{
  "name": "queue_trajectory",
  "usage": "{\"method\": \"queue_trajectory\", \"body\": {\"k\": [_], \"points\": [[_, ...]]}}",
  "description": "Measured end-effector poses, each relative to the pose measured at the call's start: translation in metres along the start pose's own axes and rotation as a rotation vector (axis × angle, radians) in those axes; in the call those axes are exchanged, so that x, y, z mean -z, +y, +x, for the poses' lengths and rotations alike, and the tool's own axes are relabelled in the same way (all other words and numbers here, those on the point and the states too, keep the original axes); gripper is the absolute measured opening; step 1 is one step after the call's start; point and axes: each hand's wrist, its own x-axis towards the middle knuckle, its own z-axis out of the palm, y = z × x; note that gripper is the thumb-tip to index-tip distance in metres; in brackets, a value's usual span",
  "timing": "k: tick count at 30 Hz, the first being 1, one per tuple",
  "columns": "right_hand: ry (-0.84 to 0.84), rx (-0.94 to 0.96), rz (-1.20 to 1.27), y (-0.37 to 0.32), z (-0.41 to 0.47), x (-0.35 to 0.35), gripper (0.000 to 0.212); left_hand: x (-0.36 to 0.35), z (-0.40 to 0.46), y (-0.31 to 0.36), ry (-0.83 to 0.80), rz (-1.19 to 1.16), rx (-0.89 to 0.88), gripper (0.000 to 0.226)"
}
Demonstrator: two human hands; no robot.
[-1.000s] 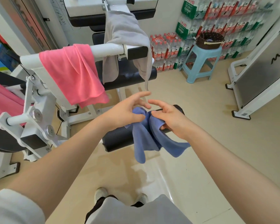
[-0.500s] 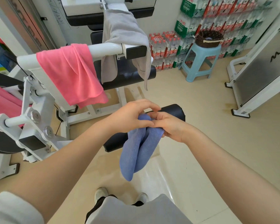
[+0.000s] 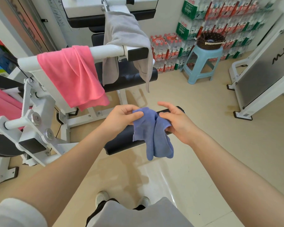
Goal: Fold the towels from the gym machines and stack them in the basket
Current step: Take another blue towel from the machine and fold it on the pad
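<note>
Shoes (image 3: 121, 199): 2 light-coloured shoes on the beige floor (image 3: 220, 145), at the bottom of the view, toes pointing forward.
Left hand (image 3: 120, 119): held in front of the body above the floor; thumb and fingers pinch the upper left corner of the blue towel.
Right hand (image 3: 177, 122): level with the left hand and just beside it; the lower fingers curl round a bunched fold at the towel's right side, while the index finger and thumb stretch forward, free of the cloth.
Blue towel (image 3: 152, 133): small and crumpled, suspended between both hands; 2 loose lobes hang below the hands, clear of the floor.
Black roller pad (image 3: 126, 141): padded cylinder lying directly behind and below the towel; whether the cloth touches it cannot be told.
Pink towel (image 3: 72, 77): draped unfolded over the white arm (image 3: 105, 50) of the gym machine, to the left, hanging down the near side.
Grey towel (image 3: 123, 33): draped over the same machine, farther back, with 2 ends hanging in front of the black seat pad (image 3: 128, 77).
Second pink cloth (image 3: 0, 102): at the left edge, partly hidden by the machine frame.
Blue stool (image 3: 202, 63): plastic, standing on the floor at the far right.
Basket (image 3: 210, 40): dark woven basket on top of the stool, well apart from the hands; something bluish lies inside, too small to identify.
Bottled water packs (image 3: 166, 46): stacked along the far wall behind the stool.
</note>
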Motion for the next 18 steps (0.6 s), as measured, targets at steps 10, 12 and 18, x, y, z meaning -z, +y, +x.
{"method": "queue_trajectory", "body": {"k": [10,12,18], "points": [[-0.190,0.161,-0.117,-0.012,-0.019,-0.011,0.034,-0.013,0.001,0.013,0.115,-0.217,0.013,0.016],[-0.055,0.247,-0.277,-0.012,-0.020,-0.017,0.028,-0.017,-0.001,0.015,0.113,-0.206,0.000,0.016],[0.208,0.515,-0.656,-0.011,-0.013,-0.025,0.016,-0.023,-0.007,0.013,0.086,-0.184,0.025,0.016]]}}
